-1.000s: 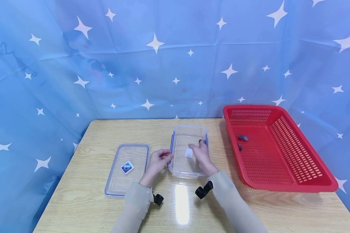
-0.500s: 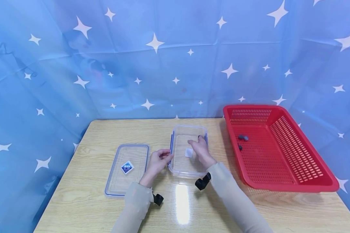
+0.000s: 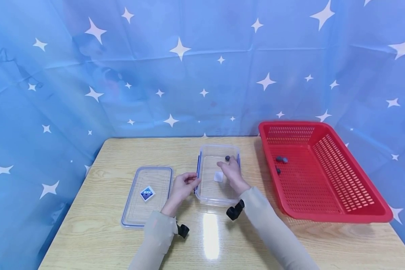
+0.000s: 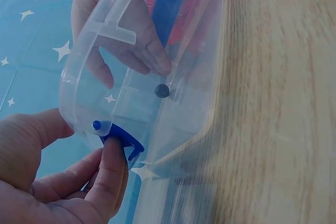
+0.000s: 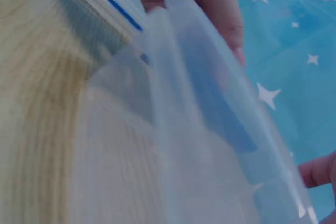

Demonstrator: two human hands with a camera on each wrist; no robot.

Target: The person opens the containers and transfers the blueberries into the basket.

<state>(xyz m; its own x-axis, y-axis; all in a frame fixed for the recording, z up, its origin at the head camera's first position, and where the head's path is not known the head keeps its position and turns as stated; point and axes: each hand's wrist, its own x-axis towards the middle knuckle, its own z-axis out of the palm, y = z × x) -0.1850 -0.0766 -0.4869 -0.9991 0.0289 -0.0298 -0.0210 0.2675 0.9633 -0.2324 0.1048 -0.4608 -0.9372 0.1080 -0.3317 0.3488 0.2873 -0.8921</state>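
A clear plastic container (image 3: pixel 202 195) stands on the wooden table's middle. My left hand (image 3: pixel 186 183) grips its left rim, thumb and fingers pinching the blue latch (image 4: pixel 118 141). My right hand (image 3: pixel 228 167) reaches inside the container with loose, straight fingers (image 4: pixel 140 51). A small dark round pebble (image 3: pixel 227 158) lies on the container floor just past those fingertips, apart from them; the pebble (image 4: pixel 161 91) also shows through the wall in the left wrist view. A white sticker (image 3: pixel 218 177) marks the container bottom. The right wrist view shows only the blurred container wall (image 5: pixel 210 108).
The container's lid (image 3: pixel 145 183) with a blue diamond label lies flat to the left. A red perforated basket (image 3: pixel 337 213) sits at the right with three dark pebbles (image 3: pixel 281 159) in it. A blue starred curtain rises behind the table.
The right hand moved a little farther into the container. The dark pebble, earlier at its fingertips, now lies free on the container floor. The left hand kept its grip.
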